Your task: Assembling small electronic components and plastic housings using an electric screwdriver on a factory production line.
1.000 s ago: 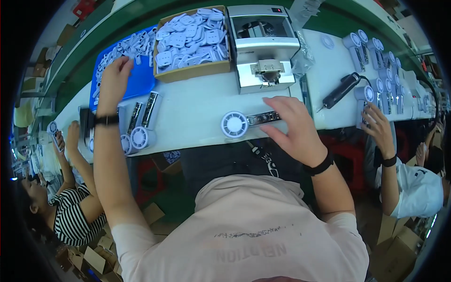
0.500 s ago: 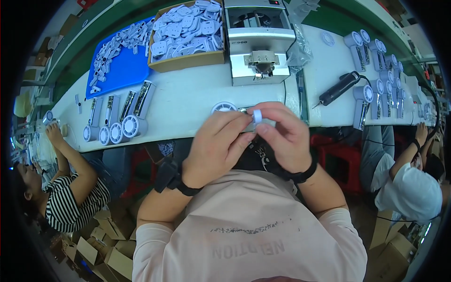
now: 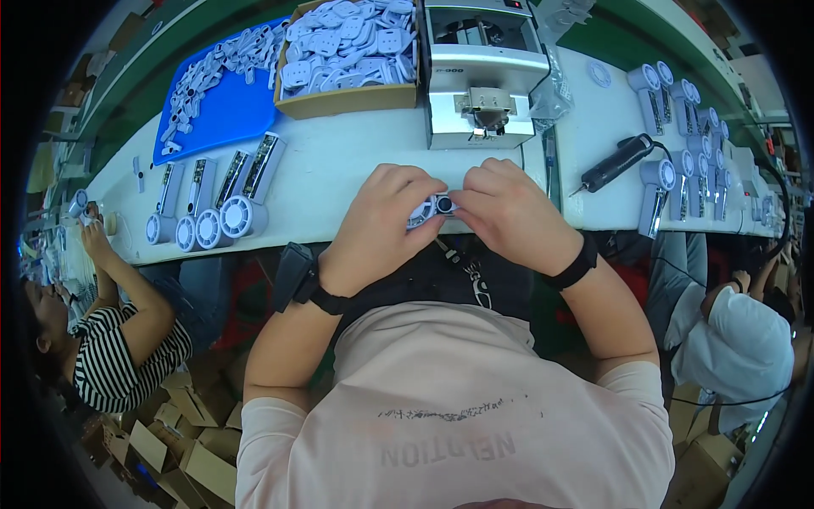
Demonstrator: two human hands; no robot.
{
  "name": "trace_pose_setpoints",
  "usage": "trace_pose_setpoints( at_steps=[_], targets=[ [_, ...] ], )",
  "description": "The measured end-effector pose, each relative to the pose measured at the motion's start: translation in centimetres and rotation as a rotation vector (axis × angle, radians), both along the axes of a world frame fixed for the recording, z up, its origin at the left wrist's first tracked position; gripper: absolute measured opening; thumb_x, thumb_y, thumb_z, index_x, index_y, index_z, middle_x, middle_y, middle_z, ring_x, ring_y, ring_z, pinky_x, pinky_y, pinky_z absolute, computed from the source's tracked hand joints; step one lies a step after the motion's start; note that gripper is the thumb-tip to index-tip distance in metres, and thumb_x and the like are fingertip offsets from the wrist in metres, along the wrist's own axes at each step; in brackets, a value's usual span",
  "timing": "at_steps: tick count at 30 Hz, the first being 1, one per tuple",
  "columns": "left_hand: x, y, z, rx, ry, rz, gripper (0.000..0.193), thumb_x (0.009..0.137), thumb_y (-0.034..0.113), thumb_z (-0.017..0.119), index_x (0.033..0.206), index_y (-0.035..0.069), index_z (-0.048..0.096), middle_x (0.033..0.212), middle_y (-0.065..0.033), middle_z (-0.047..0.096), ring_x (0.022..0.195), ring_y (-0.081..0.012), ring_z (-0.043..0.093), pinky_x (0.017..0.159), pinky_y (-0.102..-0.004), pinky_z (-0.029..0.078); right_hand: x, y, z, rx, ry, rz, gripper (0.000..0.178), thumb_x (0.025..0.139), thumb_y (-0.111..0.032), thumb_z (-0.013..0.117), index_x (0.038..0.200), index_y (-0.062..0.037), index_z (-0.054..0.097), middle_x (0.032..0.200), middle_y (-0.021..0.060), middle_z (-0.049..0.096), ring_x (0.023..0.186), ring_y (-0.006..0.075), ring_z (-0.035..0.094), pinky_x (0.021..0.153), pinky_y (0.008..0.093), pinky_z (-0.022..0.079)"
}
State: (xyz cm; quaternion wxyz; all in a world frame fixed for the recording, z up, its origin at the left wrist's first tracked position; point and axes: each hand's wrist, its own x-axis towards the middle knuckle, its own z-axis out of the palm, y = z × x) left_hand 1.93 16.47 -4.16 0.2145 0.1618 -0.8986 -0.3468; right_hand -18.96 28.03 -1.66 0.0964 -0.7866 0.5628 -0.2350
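A small pale-lavender handheld fan (image 3: 418,214) is held between my two hands in front of my body, at the near edge of the bench. My left hand (image 3: 383,219) wraps round its grilled head side, thumb below and fingers above. My right hand (image 3: 515,214) is closed on the other end, fingertips pinching close to a dark round part (image 3: 444,204) ringed in white. Most of the fan's handle is hidden under the right fingers.
Left stand several open-handled fans (image 3: 242,216) and a blue tray (image 3: 229,127) of small parts. A cardboard box (image 3: 348,103) of plastic covers and a silver machine (image 3: 479,76) stand behind. Right lie a black electric screwdriver (image 3: 616,165) and several more fans (image 3: 657,176). Co-workers sit on both sides.
My right fingers earlier held up a small white round piece; now they press down on the fan, and that piece no longer shows separately. The fan's dark round part has come into sight.
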Motion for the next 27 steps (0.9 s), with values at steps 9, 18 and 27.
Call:
trace_pose_setpoints(
  at_steps=[9, 18, 27],
  targets=[
    [-0.4, 0.6, -0.4, -0.182, 0.032, 0.046, 0.027, 0.084, 0.015, 0.082, 0.108, 0.009, 0.072, 0.113, -0.0090, 0.066, 0.107, -0.0322, 0.062, 0.091, -0.0427, 0.051, -1.6, 0.0, 0.5, 0.064, 0.033, -0.042, 0.019, 0.086, -0.015, 0.080, 0.097, -0.0047, 0.068, 0.090, 0.0095, 0.061, 0.088, 0.0297, 0.062, 0.079, 0.0426, 0.051],
    [-1.3, 0.7, -1.5, -0.158, 0.083, -0.011, 0.025, 0.082, 0.011, 0.081, 0.105, 0.008, 0.071, 0.106, -0.0051, 0.068, 0.103, -0.0285, 0.062, 0.085, -0.0419, 0.051, -2.1, -1.2, 2.7, 0.312, 0.391, 0.107, 0.017, 0.093, -0.021, 0.070, 0.090, -0.0064, 0.062, 0.081, 0.0085, 0.065, 0.079, 0.0296, 0.069, 0.069, 0.0416, 0.055],
    [-1.3, 0.2, -1.7, -0.217, 0.089, -0.028, 0.022, 0.081, 0.011, 0.080, 0.100, 0.006, 0.071, 0.106, -0.0072, 0.067, 0.100, -0.0290, 0.063, 0.087, -0.0418, 0.052, -2.5, -3.8, 2.4, 0.384, 0.405, 0.263, 0.011, 0.093, -0.017, 0.062, 0.091, -0.0064, 0.063, 0.081, 0.0101, 0.065, 0.080, 0.0298, 0.070, 0.069, 0.0419, 0.055]
  ],
)
